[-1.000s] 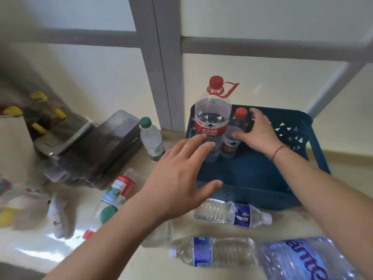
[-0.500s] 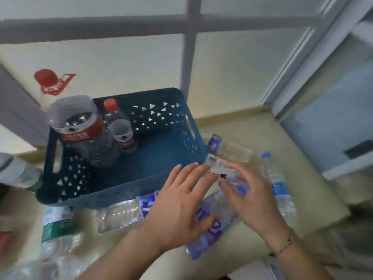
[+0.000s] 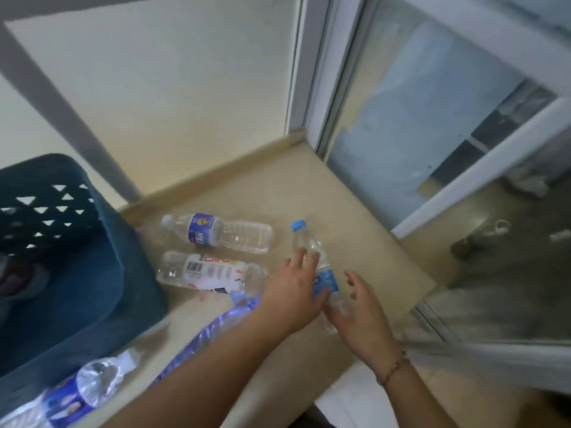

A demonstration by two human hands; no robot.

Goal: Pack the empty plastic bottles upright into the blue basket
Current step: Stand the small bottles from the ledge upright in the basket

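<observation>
The blue basket (image 3: 80, 304) stands at the left edge of the view, its inside mostly out of sight. A slim clear bottle with a blue cap (image 3: 312, 251) lies on the beige counter. My left hand (image 3: 293, 291) lies over its middle with fairly straight fingers touching it. My right hand (image 3: 361, 313) is spread open against its lower end. Two more bottles lie on their sides beside the basket: one with a blue label (image 3: 216, 233) and one with a white label (image 3: 213, 274).
A large bluish crumpled bottle (image 3: 213, 332) lies under my left forearm. Another blue-labelled bottle (image 3: 89, 387) lies at the bottom left by the basket. The counter (image 3: 355, 223) ends at a sliding glass door frame on the right, with the floor below.
The view has swung right, so the basket and its two upright bottles have slid off to the left. Both hands have moved from the white-labelled bottle to the blue-capped bottle.
</observation>
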